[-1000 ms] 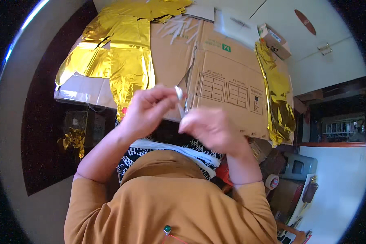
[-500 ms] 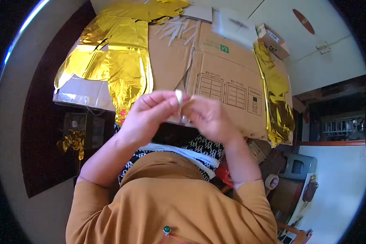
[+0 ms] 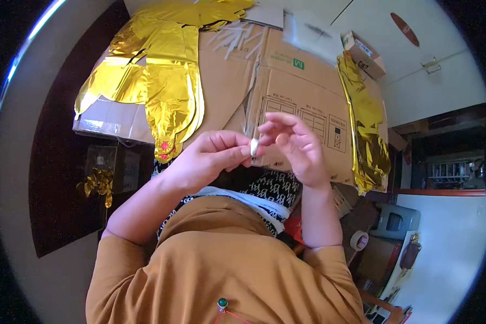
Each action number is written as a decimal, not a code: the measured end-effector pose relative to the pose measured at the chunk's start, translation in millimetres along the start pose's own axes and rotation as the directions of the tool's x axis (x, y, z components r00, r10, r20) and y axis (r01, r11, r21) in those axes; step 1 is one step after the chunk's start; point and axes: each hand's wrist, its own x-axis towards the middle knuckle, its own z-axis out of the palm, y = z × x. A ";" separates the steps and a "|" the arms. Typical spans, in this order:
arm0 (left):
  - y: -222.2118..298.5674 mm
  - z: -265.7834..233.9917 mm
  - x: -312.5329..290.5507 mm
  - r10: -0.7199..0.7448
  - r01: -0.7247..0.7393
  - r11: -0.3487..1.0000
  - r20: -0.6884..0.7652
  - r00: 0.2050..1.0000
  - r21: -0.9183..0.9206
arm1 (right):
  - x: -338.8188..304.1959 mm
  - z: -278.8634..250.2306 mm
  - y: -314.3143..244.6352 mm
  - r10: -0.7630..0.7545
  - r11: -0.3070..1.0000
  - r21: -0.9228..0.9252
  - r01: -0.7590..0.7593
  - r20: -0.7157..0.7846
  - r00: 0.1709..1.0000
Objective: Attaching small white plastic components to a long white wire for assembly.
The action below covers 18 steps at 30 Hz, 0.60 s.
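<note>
Between the thumb and fingers of my left hand (image 3: 216, 154) is pinched a small white piece (image 3: 254, 147), too small to make out closely. Just right of it, my right hand (image 3: 303, 154) is raised with its fingers spread and curved. Some of its lower fingers are partly hidden behind the white piece, and I see nothing held in it. Both hands are above the near edge of a brown cardboard surface (image 3: 227, 81). Shiny gold foil pieces (image 3: 170, 81) lie left of the hands, their rounded ends overhanging the near edge.
Thin white strips (image 3: 237, 40) are scattered at the back of the cardboard. More gold foil (image 3: 362, 124) lies along its right side, with a small box (image 3: 363, 55) behind. A tape roll (image 3: 359, 240) and a grey-blue plastic stool (image 3: 397, 220) are at lower right.
My right hand has come away from the white piece and opened its fingers. My left hand has shifted slightly right and down, still pinching the piece.
</note>
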 end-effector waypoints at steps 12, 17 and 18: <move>52.5 -25.5 40.8 -0.057 0.014 0.987 0.261 0.964 0.163 | 55.2 -13.0 -30.7 0.212 0.945 -0.316 -0.086 0.391 0.896; 60.2 -46.4 62.7 -0.115 0.123 0.992 0.161 0.980 -0.035 | 83.9 -11.3 -31.8 0.113 0.813 -0.572 0.109 0.339 0.934; 57.8 -52.7 68.9 -0.101 0.120 0.985 0.145 0.984 -0.125 | 90.6 -9.6 -31.5 0.063 0.767 -0.614 0.184 0.357 0.932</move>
